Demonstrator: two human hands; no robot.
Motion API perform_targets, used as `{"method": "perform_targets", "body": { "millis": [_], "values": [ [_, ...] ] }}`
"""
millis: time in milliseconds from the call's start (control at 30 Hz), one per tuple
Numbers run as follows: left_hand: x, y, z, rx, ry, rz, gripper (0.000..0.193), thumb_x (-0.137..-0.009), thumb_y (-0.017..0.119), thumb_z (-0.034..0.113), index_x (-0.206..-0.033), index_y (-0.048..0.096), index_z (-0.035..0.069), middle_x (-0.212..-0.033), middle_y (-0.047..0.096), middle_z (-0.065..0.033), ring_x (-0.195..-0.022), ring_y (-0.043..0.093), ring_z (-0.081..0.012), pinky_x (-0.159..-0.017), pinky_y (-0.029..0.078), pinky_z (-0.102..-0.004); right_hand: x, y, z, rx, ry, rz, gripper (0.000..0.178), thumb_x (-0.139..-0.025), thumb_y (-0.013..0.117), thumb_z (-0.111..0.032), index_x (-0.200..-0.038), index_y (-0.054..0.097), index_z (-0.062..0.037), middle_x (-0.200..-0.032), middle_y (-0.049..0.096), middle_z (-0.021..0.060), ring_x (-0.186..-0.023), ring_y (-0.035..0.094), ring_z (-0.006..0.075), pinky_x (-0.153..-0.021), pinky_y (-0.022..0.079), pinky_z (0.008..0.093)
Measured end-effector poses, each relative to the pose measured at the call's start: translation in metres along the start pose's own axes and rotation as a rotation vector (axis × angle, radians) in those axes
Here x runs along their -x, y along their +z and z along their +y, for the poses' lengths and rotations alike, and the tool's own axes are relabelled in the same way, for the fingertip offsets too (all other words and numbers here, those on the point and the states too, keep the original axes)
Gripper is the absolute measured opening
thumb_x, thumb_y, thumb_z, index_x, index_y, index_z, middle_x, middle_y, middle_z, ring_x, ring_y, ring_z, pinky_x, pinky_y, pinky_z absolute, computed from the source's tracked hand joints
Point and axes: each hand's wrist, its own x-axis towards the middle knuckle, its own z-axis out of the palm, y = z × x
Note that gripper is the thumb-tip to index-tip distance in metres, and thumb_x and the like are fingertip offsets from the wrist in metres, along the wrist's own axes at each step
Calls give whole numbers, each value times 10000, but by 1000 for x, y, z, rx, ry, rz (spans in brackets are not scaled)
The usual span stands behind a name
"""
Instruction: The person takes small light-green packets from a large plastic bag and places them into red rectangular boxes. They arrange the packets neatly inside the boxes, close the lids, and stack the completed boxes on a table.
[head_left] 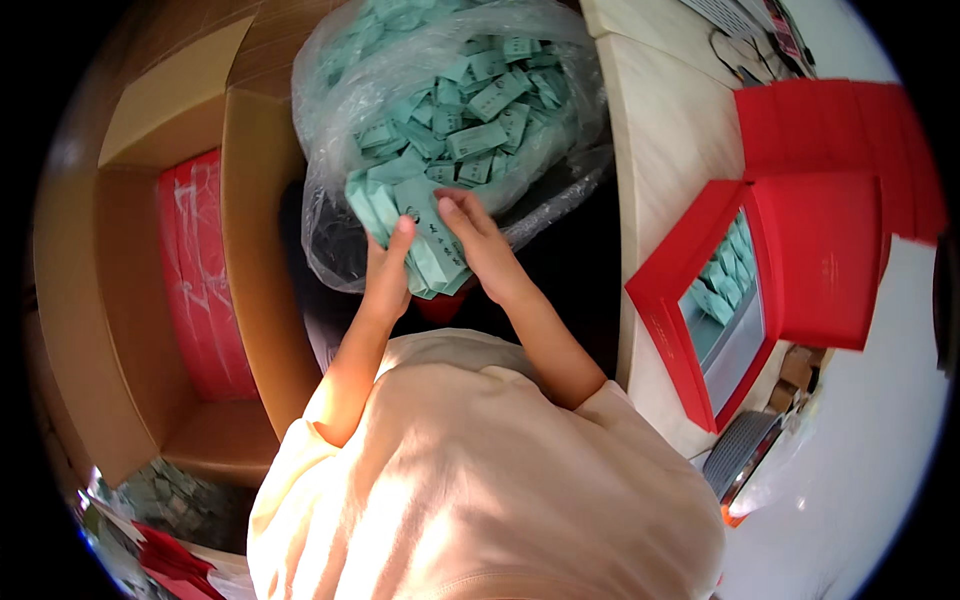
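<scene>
Between my two hands is a bundle of pale green paper packets [418, 225], several side by side with dark print on top. My left hand [388, 270] grips the bundle at its near left side, the thumb lying on top. On the right side my right hand [480, 245] is closed against the same packets, its fingertips on their upper face. Just beyond the bundle, a large clear plastic bag [325, 150] lies open, full of loose packets [480, 140] of the same kind. The undersides of the held packets and some fingers are hidden.
At left stands an open cardboard box [130, 320] with a red plastic-wrapped package [205, 280] inside. On the pale table [680, 130] at right, an open red gift box [665, 330] holds green packets in part of its tray. More red boxes [830, 125] lie behind it.
</scene>
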Motion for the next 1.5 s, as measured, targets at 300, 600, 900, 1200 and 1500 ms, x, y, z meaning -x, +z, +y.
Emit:
{"method": "perform_targets", "body": {
  "millis": [300, 600, 900, 1200, 1500],
  "values": [
    [26, 62, 10, -1021, 810, -664, 790, -837, 624, 484, -1368, 334, -23, -1407, 320, -244, -1344, 239, -351, -1087, 204, -477, 94, -62, -59, 114, -66, -127, 527, -875, 639, -388, -1214, 537, 3, -1121, 581, 63, -1013, 515, 118, -889, 424, 291],
    [63, 145, 4, -829, 651, -1007, 610, -785, 691, 330, -1251, 478, 0, -1251, 478, -176, -1187, 414, -369, -1025, 297, -474, 245, -181, -147, 480, -476, 253, 721, -656, 778, -560, -1032, 569, 19, -957, 565, 86, -895, 530, 168, -794, 409, 297],
    [50, 125, -16, -861, 344, -745, 347, -833, 600, 61, -1175, 553, 34, -1102, 574, -116, -1069, 501, -276, -954, 371, -355, 221, -196, -144, 1471, -144, 831, 554, -648, 819, -388, -976, 596, -1, -884, 582, 113, -793, 601, 259, -665, 489, 350],
    [39, 104, -35, -825, 89, -688, 287, -881, 553, 66, -1168, 566, 56, -1068, 593, -85, -1018, 549, -181, -935, 390, -295, 237, -190, -153, 1341, -201, 858, 754, -641, 826, -402, -1211, 506, -27, -980, 520, 137, -940, 520, 265, -804, 448, 387],
    [28, 78, -37, -791, -25, -631, 275, -904, 545, 51, -1179, 553, 47, -1044, 609, -71, -963, 578, -137, -837, 459, -267, 151, -107, -119, 704, -1113, 987, 73, -822, 578, 26, -775, 544, -17, -701, 561, 81, -622, 521, 163, -552, 401, 247]
  ]
}}
